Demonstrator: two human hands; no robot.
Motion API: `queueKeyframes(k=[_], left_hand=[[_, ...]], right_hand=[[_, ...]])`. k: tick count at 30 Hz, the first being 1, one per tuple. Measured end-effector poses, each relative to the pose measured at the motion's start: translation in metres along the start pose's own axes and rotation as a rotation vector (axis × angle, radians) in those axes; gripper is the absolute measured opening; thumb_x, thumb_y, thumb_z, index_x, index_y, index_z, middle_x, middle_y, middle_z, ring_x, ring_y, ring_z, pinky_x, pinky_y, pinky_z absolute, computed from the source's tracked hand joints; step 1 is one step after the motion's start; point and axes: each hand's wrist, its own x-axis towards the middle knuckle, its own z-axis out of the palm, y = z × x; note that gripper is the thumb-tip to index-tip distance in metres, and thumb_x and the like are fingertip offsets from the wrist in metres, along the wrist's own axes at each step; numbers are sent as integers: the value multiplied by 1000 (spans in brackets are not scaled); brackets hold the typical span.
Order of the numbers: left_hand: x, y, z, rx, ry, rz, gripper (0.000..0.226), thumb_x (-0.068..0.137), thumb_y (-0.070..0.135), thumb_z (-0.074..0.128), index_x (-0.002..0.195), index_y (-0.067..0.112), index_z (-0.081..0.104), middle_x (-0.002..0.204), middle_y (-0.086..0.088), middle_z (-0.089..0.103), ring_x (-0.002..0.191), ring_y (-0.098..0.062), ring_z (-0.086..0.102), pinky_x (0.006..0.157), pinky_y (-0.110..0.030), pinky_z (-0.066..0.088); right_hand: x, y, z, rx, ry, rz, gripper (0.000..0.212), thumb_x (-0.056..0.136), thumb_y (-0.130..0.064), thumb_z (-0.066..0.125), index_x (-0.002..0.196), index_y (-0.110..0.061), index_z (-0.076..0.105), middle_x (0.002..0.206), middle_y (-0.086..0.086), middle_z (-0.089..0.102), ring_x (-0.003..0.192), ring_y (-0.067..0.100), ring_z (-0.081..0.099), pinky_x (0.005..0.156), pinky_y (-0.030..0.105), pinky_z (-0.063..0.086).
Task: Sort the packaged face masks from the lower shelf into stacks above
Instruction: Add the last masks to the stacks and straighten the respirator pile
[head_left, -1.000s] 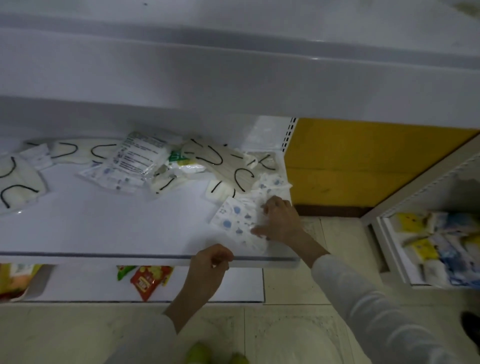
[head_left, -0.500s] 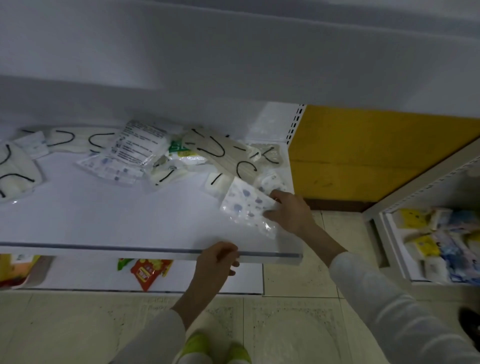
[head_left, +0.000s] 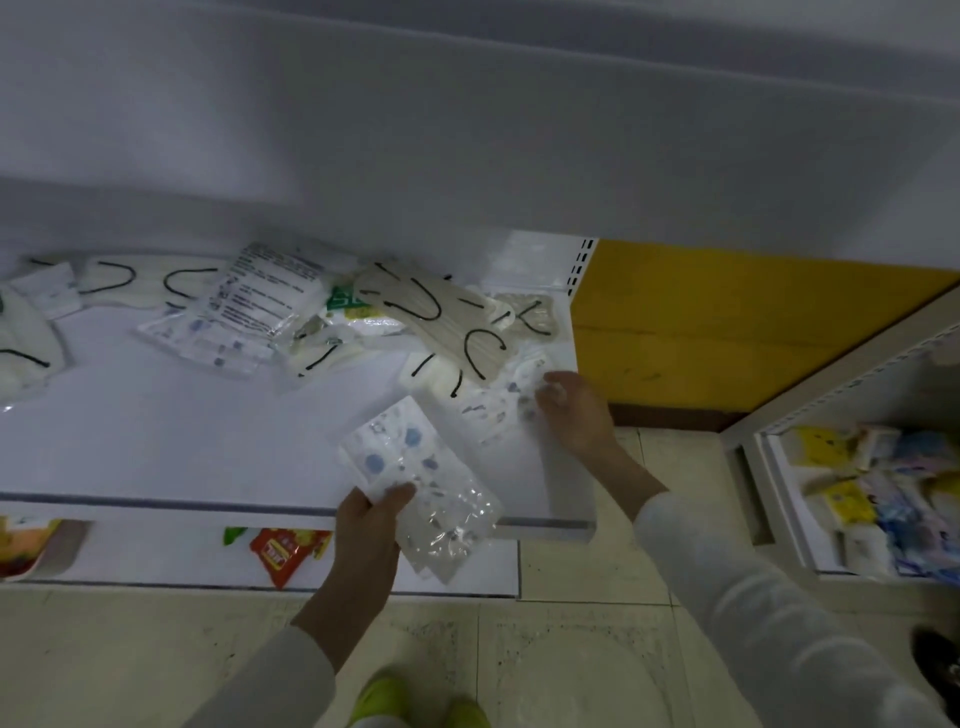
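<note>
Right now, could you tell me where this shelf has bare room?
The shelf is bare at front-left, between the back pile and its front edge, left of the packet in the left hand. Back and right end are crowded.

We note a yellow panel (head_left: 727, 322) at the upper right of the frame. At the right edge stands a second shelving unit (head_left: 779, 499) holding yellow and blue packets (head_left: 883, 483). A red packet (head_left: 283, 553) lies at the lower left. Tiled floor (head_left: 571, 665) fills the bottom, with green shoes (head_left: 384, 699) at bottom centre.
</note>
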Motion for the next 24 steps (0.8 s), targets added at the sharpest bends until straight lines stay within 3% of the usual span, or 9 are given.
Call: queueKeyframes(k=[4, 7, 11, 13, 16, 19, 21, 24], left_hand=[[0, 6, -9, -28, -13, 29, 30, 88, -4, 50, 111, 14, 56, 105, -9, 66, 95, -29, 64, 63, -35, 58], [2, 8, -14, -40, -2, 18, 32, 88, -2, 52, 117, 12, 54, 109, -11, 65, 97, -31, 64, 64, -35, 58], [3, 4, -14, -46, 7, 10, 35, 83, 1, 61, 115, 11, 55, 108, -12, 65, 100, -33, 63, 64, -35, 57], [0, 5, -12, -33, -10, 2, 33, 79, 4, 64, 109, 13, 56, 106, -11, 65, 99, -32, 63, 62, -32, 57], [0, 3, -12, -37, -25, 0, 39, 69, 11, 65, 107, 15, 57, 108, -13, 65, 100, -34, 63, 67, -38, 58], [-1, 1, -10, -38, -22, -9, 33, 74, 7, 63, 106, 14, 59, 107, -16, 64, 102, -38, 62, 76, -45, 55], [-6, 1, -5, -50, -16, -12, 41, 73, 8, 63, 114, 11, 57, 109, -17, 64, 103, -39, 61, 81, -48, 53], [-14, 3, 5, -107, 7, -10, 45, 75, 4, 62, 119, 12, 55, 116, -18, 62, 107, -39, 59, 89, -53, 49]], right_hand=[[24, 4, 5, -303, -130, 1, 83, 84, -42, 65, 145, -3, 24, 147, 15, 33, 135, 32, 31, 108, 36, 26], [31, -9, 4, -338, -147, 162, 100, 76, -43, 75, 147, -5, 16, 147, 16, 32, 135, 35, 33, 107, 42, 33], [30, -15, 0, -337, -201, 282, 65, 76, -31, 78, 127, -10, 45, 127, 10, 54, 117, 30, 52, 93, 39, 46], [28, -9, -2, -245, -201, 322, 61, 73, -25, 81, 125, -10, 52, 126, 10, 57, 116, 30, 55, 94, 39, 47], [20, 0, -10, -30, -238, 355, 70, 65, -19, 87, 125, -7, 54, 123, 14, 59, 110, 30, 58, 90, 36, 50], [2, -1, -26, 142, -264, 329, 53, 70, -20, 84, 109, -11, 49, 105, 5, 53, 95, 19, 51, 67, 20, 43], [-13, -4, -37, 301, -200, 285, 50, 69, -14, 84, 105, -11, 48, 99, 0, 48, 93, 19, 49, 66, 23, 41], [-38, -9, -57, 688, -60, 230, 34, 72, -4, 79, 89, -13, 51, 93, 8, 56, 82, 23, 57, 63, 29, 48]])
